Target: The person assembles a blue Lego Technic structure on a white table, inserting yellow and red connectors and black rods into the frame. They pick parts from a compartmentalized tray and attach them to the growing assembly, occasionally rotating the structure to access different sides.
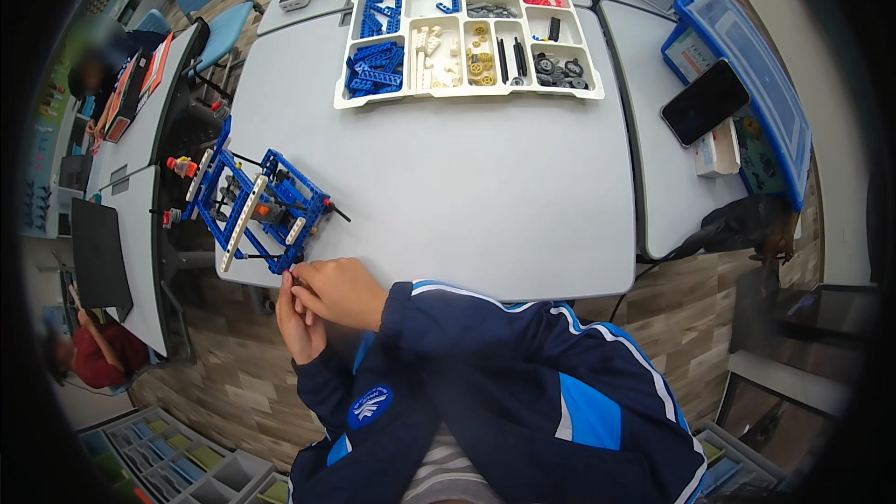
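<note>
Blue and white brick-built model (pixel 245 219) stands at the near left of a pale table (pixel 467 196), its left side appearing to overhang the edge, so a hard push could topple it. At the model's near corner, the left hand (pixel 301 331) and, beside it, the right hand (pixel 345 289) meet with fingers drawn close; whether they hold anything cannot be told, and a jutting black rod (pixel 339 212) could get knocked. Farther right, on the far side, lie a white parts tray (pixel 471 94), then a black phone (pixel 707 103) beside a blue bin (pixel 747 56).
</note>
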Demonstrator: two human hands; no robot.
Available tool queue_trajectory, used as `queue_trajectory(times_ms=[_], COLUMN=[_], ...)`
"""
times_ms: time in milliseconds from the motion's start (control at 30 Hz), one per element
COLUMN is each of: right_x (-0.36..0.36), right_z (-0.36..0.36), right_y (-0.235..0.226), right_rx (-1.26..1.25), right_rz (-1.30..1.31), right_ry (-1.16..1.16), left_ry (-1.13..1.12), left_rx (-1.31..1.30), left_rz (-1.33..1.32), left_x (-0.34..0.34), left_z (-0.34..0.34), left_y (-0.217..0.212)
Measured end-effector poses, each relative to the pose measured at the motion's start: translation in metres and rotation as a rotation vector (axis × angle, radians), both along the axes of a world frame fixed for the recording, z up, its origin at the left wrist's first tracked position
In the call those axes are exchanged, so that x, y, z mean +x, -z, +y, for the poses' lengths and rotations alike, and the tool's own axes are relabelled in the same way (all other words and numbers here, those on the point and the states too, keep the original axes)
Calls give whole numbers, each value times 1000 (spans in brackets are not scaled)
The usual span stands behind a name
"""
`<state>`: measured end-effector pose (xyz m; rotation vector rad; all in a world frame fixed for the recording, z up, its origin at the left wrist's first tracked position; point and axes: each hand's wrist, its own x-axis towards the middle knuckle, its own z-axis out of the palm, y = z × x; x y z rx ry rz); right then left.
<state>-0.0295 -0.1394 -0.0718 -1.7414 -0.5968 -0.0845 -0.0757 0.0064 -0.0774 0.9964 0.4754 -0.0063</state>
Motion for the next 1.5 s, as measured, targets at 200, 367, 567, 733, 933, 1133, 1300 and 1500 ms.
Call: queue_trajectory(times_ms=[200,367,567,733,933,1133,1300,1500], right_x=[5,1,-2,-11,-13,-3,4,9], right_z=[6,5,3,-23,-77,-124,-128,-116], right_y=[6,12,14,5,-11,-26,-28,-22], right_rx=[-81,-324,-406,-277,-69,311,475,814], right_rz=[70,-295,-427,-385,111,516,730,1057], right_ry=[-146,-84,-43,-146,-209,-31,-134,-339], left_ry=[30,-99,-187,-207,-159,-111,-178,-69], left_rx=[17,121,179,123,155,569,949,1023], left_rz=[2,-78,30,-44,-49,-19,-290,-380], left_x=[1,-2,-2,7,3,-3,7,20], left_z=[3,-17,-25,-29,-32,-7,-6,3], left_y=[-5,1,-4,-13,-17,-26,-34,-36])
